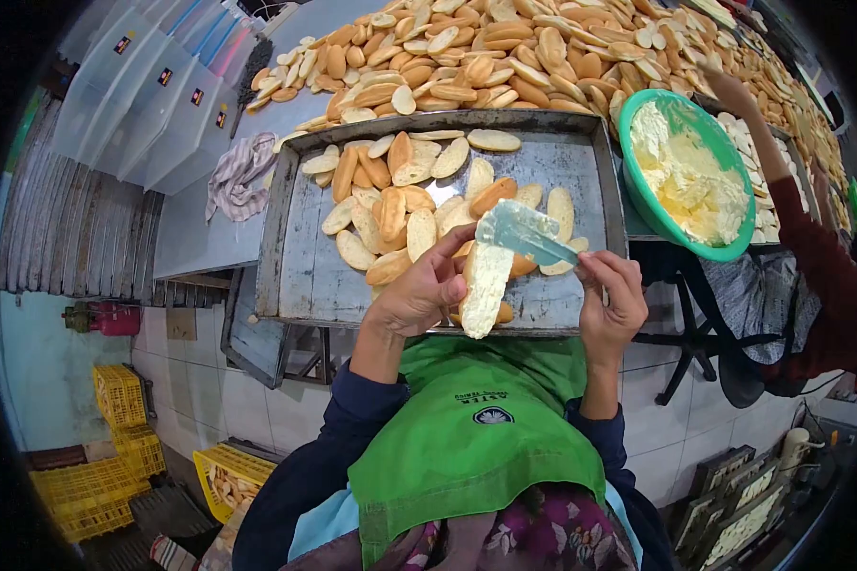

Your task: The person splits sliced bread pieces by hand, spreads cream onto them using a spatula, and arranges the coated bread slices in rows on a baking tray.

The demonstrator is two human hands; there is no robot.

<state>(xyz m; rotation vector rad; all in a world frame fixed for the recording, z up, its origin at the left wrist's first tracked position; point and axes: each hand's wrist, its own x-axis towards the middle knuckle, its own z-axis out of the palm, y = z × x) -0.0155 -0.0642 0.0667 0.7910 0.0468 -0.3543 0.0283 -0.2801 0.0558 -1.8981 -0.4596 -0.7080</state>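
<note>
Long bread slice [487, 290], coated creamy white, surface lumpy

A long, cream-coated bread slice [488, 290] slants beneath a smeared teal spatula [531, 236], apparently touching its far end.

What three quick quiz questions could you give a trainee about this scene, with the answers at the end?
1. Which hand holds the blue spatula?
2. True or false: the green bowl sits to the right of the metal tray in the picture.
3. Fill in the gap: the bread piece in the left hand is topped with a pale ____.

Key:
1. The right hand.
2. True.
3. Spread.
</note>
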